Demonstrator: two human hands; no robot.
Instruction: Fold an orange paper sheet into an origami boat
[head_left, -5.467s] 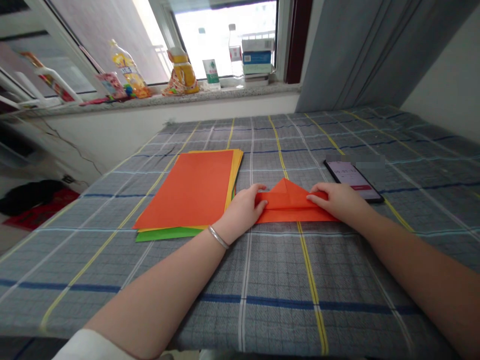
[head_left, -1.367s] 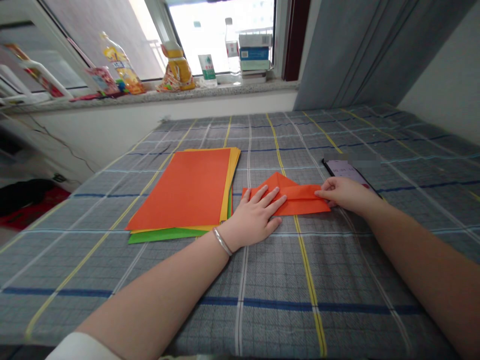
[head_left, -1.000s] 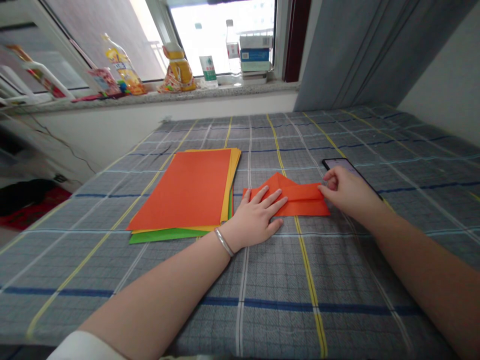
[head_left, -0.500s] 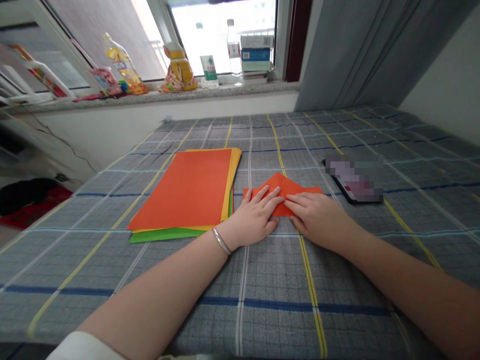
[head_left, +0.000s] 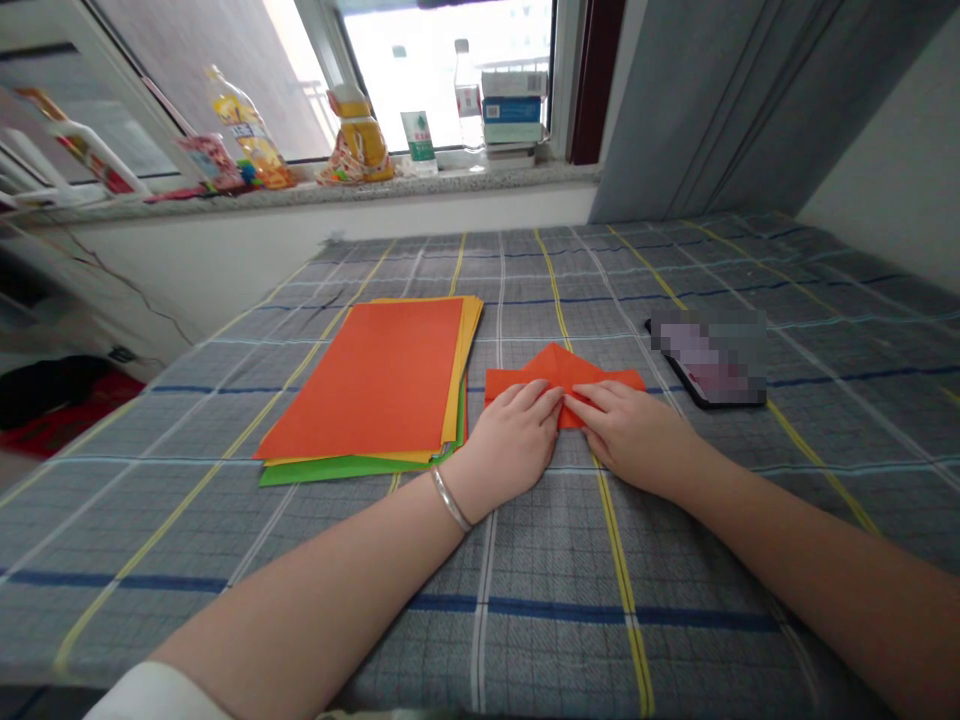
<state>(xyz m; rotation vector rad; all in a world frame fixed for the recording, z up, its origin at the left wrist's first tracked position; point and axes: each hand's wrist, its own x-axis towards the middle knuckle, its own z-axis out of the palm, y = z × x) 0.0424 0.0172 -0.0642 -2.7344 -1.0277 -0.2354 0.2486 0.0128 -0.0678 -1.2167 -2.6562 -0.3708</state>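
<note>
A folded sheet of orange paper (head_left: 553, 362) lies on the checked cloth, with a raised point at its back and a flat strip out to each side. My left hand (head_left: 517, 435), a silver bangle at its wrist, has its fingers drawn together on the paper's left half; its thumb is hidden. From the right, my right hand (head_left: 637, 430) grips the paper near its middle, thumb by the front edge. The fingertips of both hands nearly meet at the centre. Beside my left hand lies a stack of coloured paper (head_left: 371, 375), orange on top, with yellow and green edges showing.
A phone (head_left: 709, 360) with a blurred screen lies to the right. Grey checked cloth (head_left: 300, 600) covers the surface. On the windowsill (head_left: 450, 182) at the back stand bottles, a green-and-white tube (head_left: 418, 140) and stacked boxes (head_left: 514, 108). A grey curtain (head_left: 720, 100) hangs behind.
My left hand's fingers, spread flat before, have drawn together and slid slightly toward me, uncovering more of the paper's back left. The right hand has barely shifted.
</note>
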